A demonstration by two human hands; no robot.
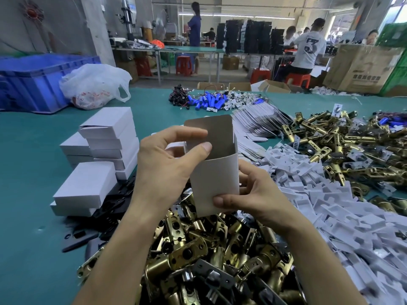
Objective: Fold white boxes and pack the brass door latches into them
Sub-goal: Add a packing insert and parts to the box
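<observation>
I hold a white box [214,181] upright above the table, its top open and its long flap [217,133] standing up. My left hand [163,166] grips the box's upper left side, thumb on the front rim and fingers curled over the side flap. My right hand [253,194] grips its lower right part, thumb across the front face. Under my hands lies a heap of brass door latches [198,256]. A second heap of latches [343,146] lies at the right. Closed white boxes [110,137] are stacked at the left.
Flat unfolded box blanks [257,122] fan out behind the box. White plastic inserts [330,201] are piled at the right. Black plates [110,212] lie by the stacked boxes. Blue cylinders with wires [209,101], a plastic bag [94,84] and a blue crate [33,80] sit farther back on the green table [33,172].
</observation>
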